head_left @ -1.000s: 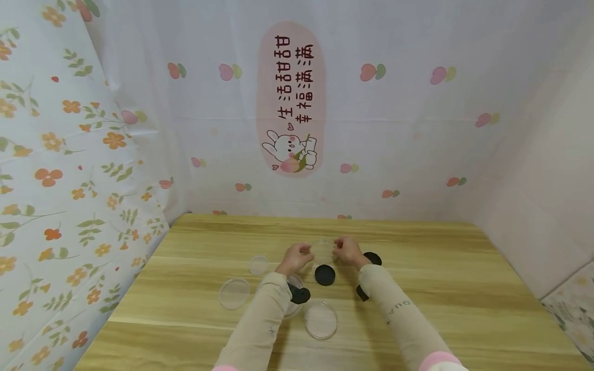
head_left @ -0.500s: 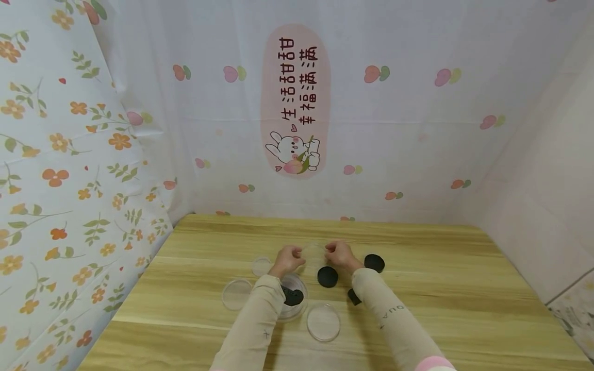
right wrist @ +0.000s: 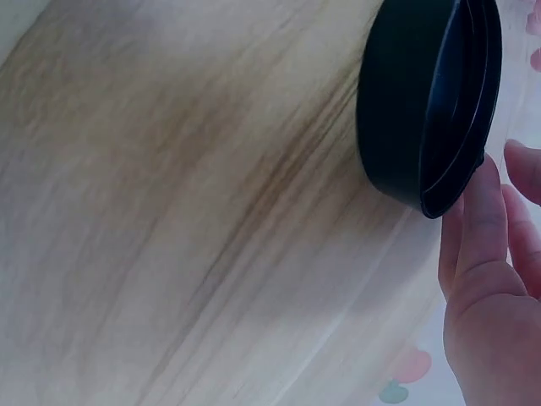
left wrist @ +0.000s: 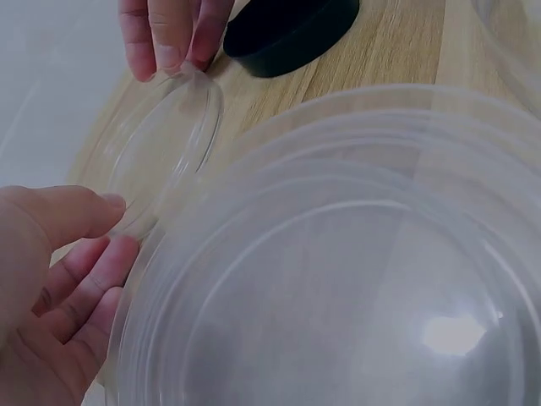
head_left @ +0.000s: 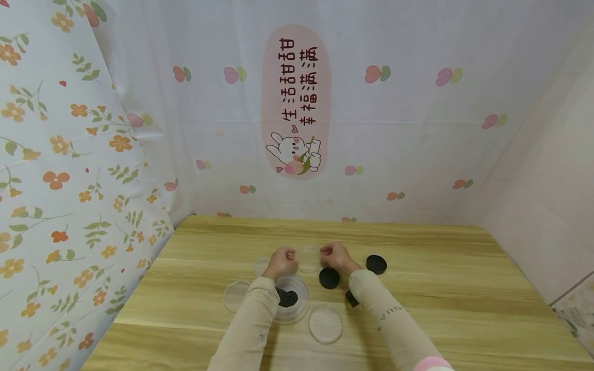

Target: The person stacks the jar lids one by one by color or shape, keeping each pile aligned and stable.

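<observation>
Between my hands is a clear round plastic lid (head_left: 309, 258) with a low rim, near the far side of the table. My left hand (head_left: 281, 261) pinches its near edge between thumb and fingers, as the left wrist view shows. At the opposite edge, the fingertips of my right hand (head_left: 337, 256) grip the rim. A black round cap (head_left: 329, 278) stands just below the right hand and looks hollow in the right wrist view. Wide nested clear dishes (left wrist: 338, 279) fill much of the left wrist view, partly behind my left forearm in the head view.
Another black round cap (head_left: 376, 264) lies right of the right wrist. Clear round pieces are spread around: a small disc (head_left: 261, 267), a larger disc (head_left: 235, 296) at left and a dish (head_left: 325, 324) in front. A patterned cloth (head_left: 399, 139) hangs behind the wooden table (head_left: 441, 299).
Both hands have shifted left and slightly nearer with the clear lid held between them. The black cap at right, partly covered before, now shows whole beyond the sleeve.
</observation>
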The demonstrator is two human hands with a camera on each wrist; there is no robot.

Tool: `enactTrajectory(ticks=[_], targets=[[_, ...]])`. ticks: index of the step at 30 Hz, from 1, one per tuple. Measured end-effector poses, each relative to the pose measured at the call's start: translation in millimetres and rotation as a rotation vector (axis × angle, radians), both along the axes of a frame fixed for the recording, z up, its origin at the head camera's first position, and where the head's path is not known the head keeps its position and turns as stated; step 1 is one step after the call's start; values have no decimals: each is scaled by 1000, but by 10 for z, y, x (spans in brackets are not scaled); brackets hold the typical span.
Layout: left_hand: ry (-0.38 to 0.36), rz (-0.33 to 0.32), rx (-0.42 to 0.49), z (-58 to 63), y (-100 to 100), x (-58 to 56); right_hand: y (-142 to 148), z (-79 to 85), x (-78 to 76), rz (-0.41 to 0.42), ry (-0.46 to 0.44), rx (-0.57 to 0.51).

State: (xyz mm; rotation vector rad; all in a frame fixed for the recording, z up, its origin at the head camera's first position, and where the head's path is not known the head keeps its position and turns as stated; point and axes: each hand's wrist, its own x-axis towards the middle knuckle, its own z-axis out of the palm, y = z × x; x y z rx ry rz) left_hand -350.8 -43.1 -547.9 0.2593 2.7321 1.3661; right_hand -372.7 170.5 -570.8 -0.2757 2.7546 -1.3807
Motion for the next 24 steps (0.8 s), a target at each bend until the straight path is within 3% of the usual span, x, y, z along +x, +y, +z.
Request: enactTrajectory(ticks=[2, 5, 8, 9, 11, 12, 13, 14, 15, 18, 19, 20, 22, 24], targets=[[11, -7, 14, -178, -25, -112, 63, -199, -123, 42, 73, -7], [62, -43, 34, -673, -87, -418, 120, -399, -267, 53, 62, -5], [67, -61, 83, -1121, -139, -716, 81, -374, -266, -5, 10, 62], [76, -65, 89, -1217, -147, -775, 73, -348, -249, -12, -1, 75], [93, -67, 102, -1263, -150, -802, 85, -363, -265, 8, 28, 89], [97, -59, 91, -1065, -147, -645, 93, -400, -298, 15, 34, 99], [108, -61, 88, -955, -142, -577, 121, -481, -360, 22, 39, 86], [92, -57, 87, -747, -132, -450, 148, -573, -434, 33, 45, 82], [111, -72, 116, -554, -134, -320, 201, -729, -550, 59, 86, 56], [46, -39, 138, 280, -99, 180, 245, -910, -702, 64, 85, 0], [36, -36, 154, 373, -83, 200, 193, -741, -595, 45, 55, -25], [20, -32, 161, 576, -77, 324, 112, -467, -407, 25, 21, -55], [-14, 1, 139, 859, -48, 486, -76, 185, 48, -28, -49, -97], [6, 2, 140, 930, -42, 519, -247, 788, 459, -78, -88, -118]])
